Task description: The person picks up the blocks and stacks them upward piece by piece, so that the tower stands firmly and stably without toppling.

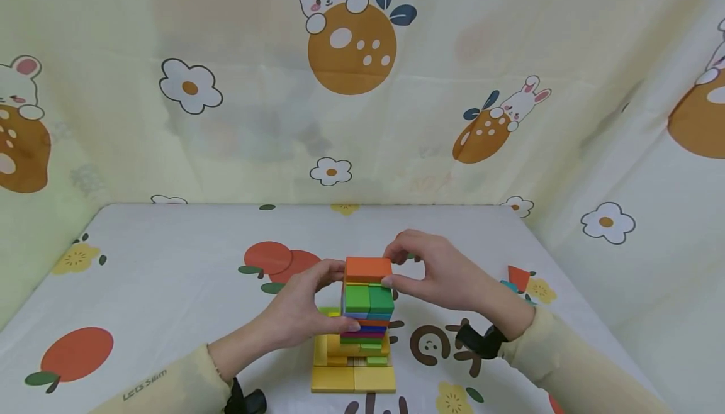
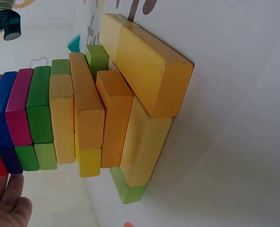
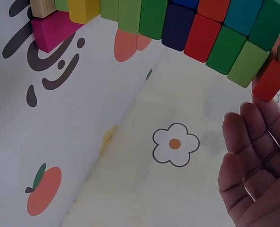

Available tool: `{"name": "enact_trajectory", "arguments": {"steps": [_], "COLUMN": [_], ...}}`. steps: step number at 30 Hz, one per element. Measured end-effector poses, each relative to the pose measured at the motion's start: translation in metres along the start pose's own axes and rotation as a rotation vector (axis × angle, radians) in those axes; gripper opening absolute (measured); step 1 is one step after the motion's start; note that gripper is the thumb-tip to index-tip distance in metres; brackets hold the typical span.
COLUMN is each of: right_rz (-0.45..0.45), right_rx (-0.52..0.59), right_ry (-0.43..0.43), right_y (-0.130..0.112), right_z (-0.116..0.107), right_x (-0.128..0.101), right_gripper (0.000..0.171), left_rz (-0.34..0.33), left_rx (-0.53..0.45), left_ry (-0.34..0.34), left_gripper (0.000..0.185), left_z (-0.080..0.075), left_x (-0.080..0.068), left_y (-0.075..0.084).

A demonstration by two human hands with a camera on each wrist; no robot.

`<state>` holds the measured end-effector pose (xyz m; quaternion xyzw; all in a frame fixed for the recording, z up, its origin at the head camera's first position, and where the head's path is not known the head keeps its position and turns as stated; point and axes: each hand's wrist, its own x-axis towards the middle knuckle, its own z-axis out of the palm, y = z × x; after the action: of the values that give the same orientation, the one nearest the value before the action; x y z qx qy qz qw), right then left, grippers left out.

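I see the block tower (image 1: 365, 326) near the front edge of the surface. My left hand (image 1: 303, 313) pinches its middle to keep it steady, and my right hand (image 1: 438, 275) pinches the orange block (image 1: 368, 269) on top
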<state>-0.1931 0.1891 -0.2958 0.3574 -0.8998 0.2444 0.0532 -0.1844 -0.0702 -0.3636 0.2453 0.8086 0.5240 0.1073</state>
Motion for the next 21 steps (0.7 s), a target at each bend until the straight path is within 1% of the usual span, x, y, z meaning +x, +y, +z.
{"name": "enact_trajectory", "arguments": {"steps": [11, 21], "right_rz": [-0.034, -0.027], "right_rx": [0.014, 0.013], "right_ry": [0.002, 0.001], "right_y": [0.0016, 0.0025], "right_z": [0.0015, 0.0028], "right_x": [-0.0012, -0.0005], "right_gripper": [0.023, 0.025], "left_rz": [0.004, 0.011], "left_rx": [0.006, 0.000], "left_ry": [-0.001, -0.003], "left_gripper": [0.073, 0.073], "left_z": [0.0004, -0.0005], "left_x": [0.0006, 0.0001], "left_y": [-0.0008, -0.0017]}}
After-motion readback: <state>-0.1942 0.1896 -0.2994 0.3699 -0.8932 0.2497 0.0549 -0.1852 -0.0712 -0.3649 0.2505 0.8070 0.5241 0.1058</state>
